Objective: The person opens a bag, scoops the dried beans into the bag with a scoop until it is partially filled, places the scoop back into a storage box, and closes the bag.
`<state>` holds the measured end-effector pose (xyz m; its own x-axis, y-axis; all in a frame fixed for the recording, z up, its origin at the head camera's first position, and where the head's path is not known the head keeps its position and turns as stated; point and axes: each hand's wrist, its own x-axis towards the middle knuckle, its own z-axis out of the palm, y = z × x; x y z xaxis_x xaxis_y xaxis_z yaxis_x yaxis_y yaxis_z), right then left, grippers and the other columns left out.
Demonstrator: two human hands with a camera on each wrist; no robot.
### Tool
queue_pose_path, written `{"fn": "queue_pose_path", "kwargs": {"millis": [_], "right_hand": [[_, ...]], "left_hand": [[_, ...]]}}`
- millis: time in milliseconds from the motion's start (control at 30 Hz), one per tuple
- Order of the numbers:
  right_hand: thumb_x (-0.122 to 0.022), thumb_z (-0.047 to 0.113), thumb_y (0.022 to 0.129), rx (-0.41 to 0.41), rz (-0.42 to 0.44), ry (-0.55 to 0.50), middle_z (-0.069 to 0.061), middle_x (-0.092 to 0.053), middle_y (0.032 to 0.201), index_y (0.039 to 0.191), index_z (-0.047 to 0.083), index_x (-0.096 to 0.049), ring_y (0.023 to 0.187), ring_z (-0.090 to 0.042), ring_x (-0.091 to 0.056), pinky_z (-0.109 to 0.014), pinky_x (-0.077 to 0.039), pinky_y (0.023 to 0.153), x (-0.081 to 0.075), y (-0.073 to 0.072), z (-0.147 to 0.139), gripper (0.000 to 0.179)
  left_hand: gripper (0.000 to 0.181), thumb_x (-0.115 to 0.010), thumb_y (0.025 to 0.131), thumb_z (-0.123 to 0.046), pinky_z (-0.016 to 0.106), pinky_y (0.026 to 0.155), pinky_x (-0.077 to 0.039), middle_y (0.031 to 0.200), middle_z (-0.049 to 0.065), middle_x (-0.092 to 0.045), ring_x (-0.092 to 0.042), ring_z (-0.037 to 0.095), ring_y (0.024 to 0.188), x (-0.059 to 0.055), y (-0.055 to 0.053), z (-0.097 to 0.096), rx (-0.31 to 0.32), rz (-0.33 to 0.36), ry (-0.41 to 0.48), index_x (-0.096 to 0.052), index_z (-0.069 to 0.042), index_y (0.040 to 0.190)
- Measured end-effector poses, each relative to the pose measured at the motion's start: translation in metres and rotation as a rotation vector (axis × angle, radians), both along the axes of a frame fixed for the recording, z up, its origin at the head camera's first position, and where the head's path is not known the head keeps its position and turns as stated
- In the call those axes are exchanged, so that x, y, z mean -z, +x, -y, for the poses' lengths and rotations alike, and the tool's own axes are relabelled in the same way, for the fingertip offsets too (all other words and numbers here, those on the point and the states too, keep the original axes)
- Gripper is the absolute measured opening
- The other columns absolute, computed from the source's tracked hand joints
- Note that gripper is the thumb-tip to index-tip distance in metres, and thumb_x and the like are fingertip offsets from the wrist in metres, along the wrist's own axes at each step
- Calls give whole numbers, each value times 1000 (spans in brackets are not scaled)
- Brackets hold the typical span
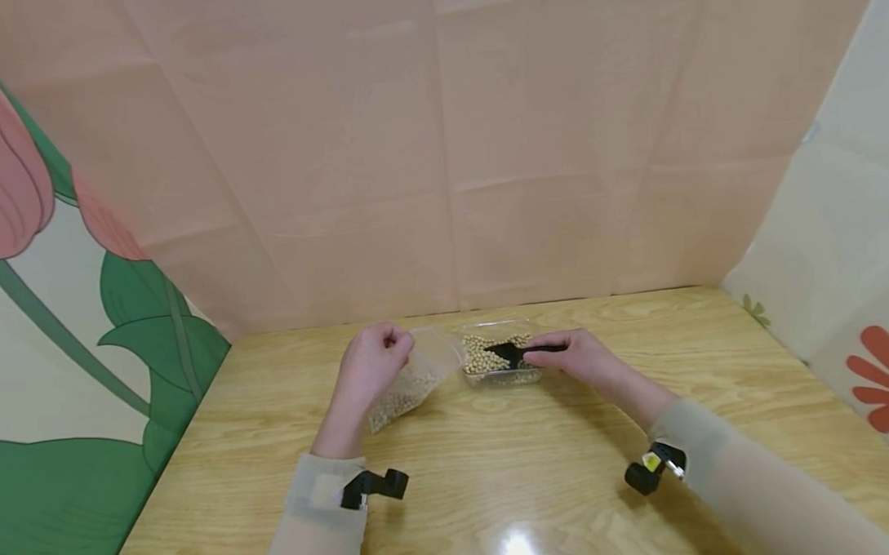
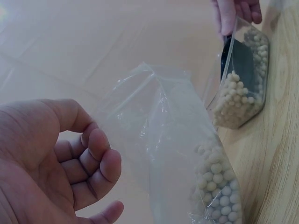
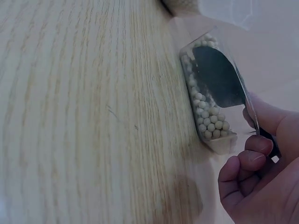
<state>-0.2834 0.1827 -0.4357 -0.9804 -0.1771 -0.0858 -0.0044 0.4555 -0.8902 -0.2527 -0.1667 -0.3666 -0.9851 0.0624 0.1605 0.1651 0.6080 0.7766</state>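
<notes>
My left hand (image 1: 369, 368) pinches the upper edge of a clear plastic bag (image 1: 422, 375). In the left wrist view, pale round beads (image 2: 219, 191) fill the bag's lower part, and its mouth leans toward a clear plastic container (image 1: 503, 379). More of these beads (image 1: 478, 356) lie inside that container, just right of the bag. My right hand (image 1: 581, 356) grips the handle of a black scoop (image 1: 510, 354) at the container's right side. The scoop's blade (image 3: 217, 77) is down among the beads, partly covered by them, as the right wrist view shows through the clear wall.
Both things stand toward the back of a wooden table (image 1: 451, 473), near a pinkish cloth backdrop (image 1: 440, 163). Walls with painted flowers flank the table on the left and right. A small black camera (image 1: 381, 484) is strapped to the left wrist, another (image 1: 651, 469) to the right.
</notes>
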Motion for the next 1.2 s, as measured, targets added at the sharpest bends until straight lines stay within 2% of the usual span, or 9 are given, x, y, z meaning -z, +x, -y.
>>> {"fn": "queue_pose_path", "kwargs": {"millis": [167, 300, 467, 600, 700, 767, 900, 1133, 1200], "right_hand": [[-85, 37, 99, 19, 12, -32, -16, -66, 147, 139, 10, -77, 96, -24, -61, -37, -53, 79, 3, 2, -2, 48], [-85, 41, 98, 43, 32, -42, -15, -63, 151, 141, 13, -76, 99, -26, -60, -38, -53, 82, 4, 4, -3, 52], [-83, 47, 98, 66, 37, -37, -14, -59, 160, 145, 17, -75, 115, -24, -60, -38, -53, 92, 7, 5, -5, 56], [-82, 51, 98, 75, 24, -41, -11, -61, 159, 146, 19, -74, 110, -20, -59, -36, -51, 90, 10, 6, -8, 59], [-83, 50, 97, 91, 25, -78, -6, -67, 150, 146, 20, -74, 98, -16, -58, -34, -51, 85, 13, 7, -9, 58], [-83, 49, 97, 103, 24, -106, -4, -72, 138, 146, 18, -73, 90, -13, -57, -33, -51, 81, 14, 7, -10, 59], [-84, 45, 98, 130, 25, -173, 2, -74, 118, 147, 12, -72, 81, -12, -58, -31, -53, 73, 17, 8, -11, 60], [-85, 41, 98, 148, 42, -245, -3, -73, 110, 149, 9, -70, 77, -11, -60, -28, -53, 66, 19, 9, -15, 61], [-85, 43, 98, 153, 47, -246, -6, -73, 117, 150, 9, -68, 79, -12, -61, -29, -54, 68, 18, 10, -16, 64]], "left_hand": [[21, -58, 103, -18, 36, 63, -46, 83, 3, -73, -59, 22, 68, -1, 0, 0, 2, 2, -1, -74, -9, 94], [21, -58, 103, -18, 36, 62, -45, 83, 4, -73, -58, 22, 67, -1, 1, 0, 4, 2, 1, -74, -8, 94], [21, -58, 103, -18, 35, 62, -45, 83, 5, -73, -57, 22, 66, -1, 1, 1, 3, 5, 1, -74, -8, 94], [21, -58, 103, -18, 35, 62, -45, 82, 4, -72, -56, 21, 66, -1, 1, 1, 1, 6, 0, -74, -8, 93], [21, -58, 103, -18, 35, 62, -45, 82, 4, -72, -56, 21, 66, -1, 1, 1, 1, 5, -3, -73, -8, 93], [21, -58, 103, -18, 35, 62, -45, 82, 4, -72, -56, 21, 66, -1, 1, 1, 2, 4, -4, -73, -8, 93], [21, -58, 103, -18, 35, 62, -45, 82, 5, -72, -55, 21, 66, -1, 1, 2, 4, 3, -4, -73, -8, 93], [21, -58, 104, -19, 36, 63, -46, 82, 3, -71, -57, 22, 67, 0, 0, 0, 5, 6, -4, -74, -8, 94], [21, -58, 103, -18, 35, 63, -46, 81, 3, -71, -57, 21, 67, 1, -1, 0, 6, 4, -7, -74, -8, 94]]}}
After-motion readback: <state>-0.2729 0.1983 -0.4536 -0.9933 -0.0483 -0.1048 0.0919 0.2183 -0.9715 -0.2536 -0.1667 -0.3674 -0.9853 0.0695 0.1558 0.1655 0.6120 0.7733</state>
